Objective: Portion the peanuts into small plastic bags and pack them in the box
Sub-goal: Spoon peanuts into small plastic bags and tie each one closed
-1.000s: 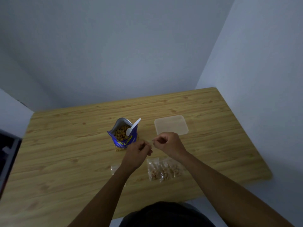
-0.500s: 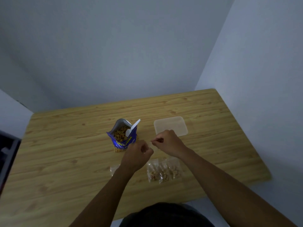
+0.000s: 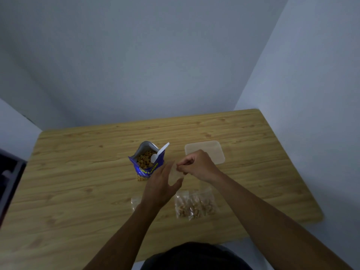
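Observation:
A blue peanut pouch (image 3: 146,163) stands open at the table's middle, with a white spoon (image 3: 159,153) stuck in the nuts. Just in front of it, my left hand (image 3: 161,185) and my right hand (image 3: 196,165) hold a small clear plastic bag (image 3: 174,173) between them; the right pinches its top edge, the left cups it from the side. Filled small bags of peanuts (image 3: 195,205) lie on the table below my right wrist. A flat translucent box (image 3: 211,151) lies behind my right hand.
Another small clear bag (image 3: 135,201) peeks out left of my left wrist. The wooden table (image 3: 78,182) is hemmed by grey walls at the back and right. A dark object (image 3: 9,184) stands off its left edge.
Both hands have shifted slightly apart, my left hand has opened around the small clear bag, and the bag now shows between them.

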